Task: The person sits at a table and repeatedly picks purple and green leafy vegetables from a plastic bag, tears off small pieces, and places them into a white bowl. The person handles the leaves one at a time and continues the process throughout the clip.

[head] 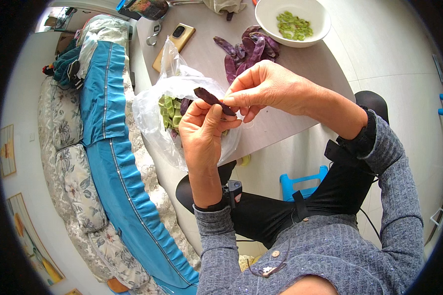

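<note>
Thumb and fingers of my left hand (205,134) grip a dark purple bean pod (209,97) above a clear plastic bag (147,107). My right hand (265,88) pinches at the pod's edge with thumb and forefinger; what lies between those fingertips is partly hidden. A fine pale strand hangs below the right fingers. Inside the open bag are green pods (170,110) and some purple ones, partly covered by my left hand. Beyond my right hand lies a pile of purple bean pods (253,48). Green shelled pieces (294,26) sit in a white bowl (267,18).
The pale table (280,127) also bears a gold phone (184,37), a small metal-banded device (153,35), a dark jar (147,8) and a cloth (223,5). A blue plastic stool (286,184) stands below. To the left is a floral sofa with a blue cover (107,158).
</note>
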Demonstrator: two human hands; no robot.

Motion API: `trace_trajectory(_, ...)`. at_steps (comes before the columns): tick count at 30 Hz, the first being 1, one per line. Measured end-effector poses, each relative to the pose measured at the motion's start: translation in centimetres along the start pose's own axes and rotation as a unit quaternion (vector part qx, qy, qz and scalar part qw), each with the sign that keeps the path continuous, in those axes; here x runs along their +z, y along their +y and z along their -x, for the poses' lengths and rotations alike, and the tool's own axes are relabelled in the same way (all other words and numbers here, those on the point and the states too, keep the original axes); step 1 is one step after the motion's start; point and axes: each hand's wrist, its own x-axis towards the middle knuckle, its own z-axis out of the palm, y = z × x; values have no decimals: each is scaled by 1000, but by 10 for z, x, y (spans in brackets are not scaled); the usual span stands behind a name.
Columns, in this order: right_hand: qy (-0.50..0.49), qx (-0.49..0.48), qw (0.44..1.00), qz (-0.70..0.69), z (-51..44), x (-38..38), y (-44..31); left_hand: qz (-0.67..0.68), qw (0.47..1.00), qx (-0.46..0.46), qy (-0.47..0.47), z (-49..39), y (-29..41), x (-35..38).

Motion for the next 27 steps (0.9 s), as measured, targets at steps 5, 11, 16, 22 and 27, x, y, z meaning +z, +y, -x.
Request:
trace_trajectory(5, -2, 16, 1000, -6, -1, -2, 1, -3, 1000, 7, 6, 1, -1, 0)
trace_trajectory(11, 7, 6, 1000, 23, 0, -3, 2, -3, 1000, 19, -2, 1, -6, 1)
trace_trajectory(16, 13, -2, 1000, 21, 0, -1, 2, 12, 1000, 14, -5, 0, -8, 0)
trace_trajectory(22, 9, -7, 1000, 28, 2, 0, 1, 15, 1000, 18, -6, 1, -7, 1)
trace_trajectory(27, 7, -28, 998, 64, 1, 0, -2, 43, 999, 20, 18, 0, -6, 6)
